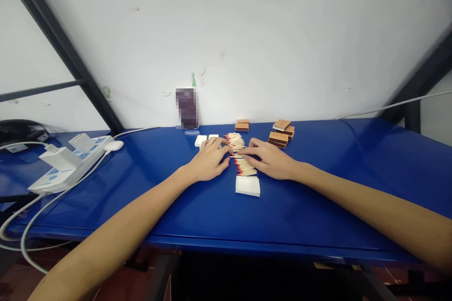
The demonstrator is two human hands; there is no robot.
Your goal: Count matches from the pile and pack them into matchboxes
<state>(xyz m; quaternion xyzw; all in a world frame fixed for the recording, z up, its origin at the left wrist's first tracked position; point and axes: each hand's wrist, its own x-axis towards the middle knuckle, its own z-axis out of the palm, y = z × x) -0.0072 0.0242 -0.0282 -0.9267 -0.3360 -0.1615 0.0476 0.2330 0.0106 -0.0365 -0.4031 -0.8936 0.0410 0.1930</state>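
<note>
A row of red-headed matches (246,166) lies on the blue table, heads to the left and bare ends to the right. My left hand (211,160) rests palm down at the head side, its fingers apart and the fingertips against the matches. From the other side, my right hand (270,157) reaches in with fingers stretched out, its fingertips at the bare ends. A looser heap of matches (236,142) lies just beyond the fingertips. Nearest me, a white matchbox tray (247,186) sits below the row. Another white tray (201,140) is behind my left hand, beside a further white piece partly hidden by it.
Several brown matchboxes (278,138) are piled at the back right, with more matchboxes (242,125) near the wall. A phone (187,108) with a blurred screen leans on the wall. At left lies a power strip (65,171) with chargers and white cables (76,179).
</note>
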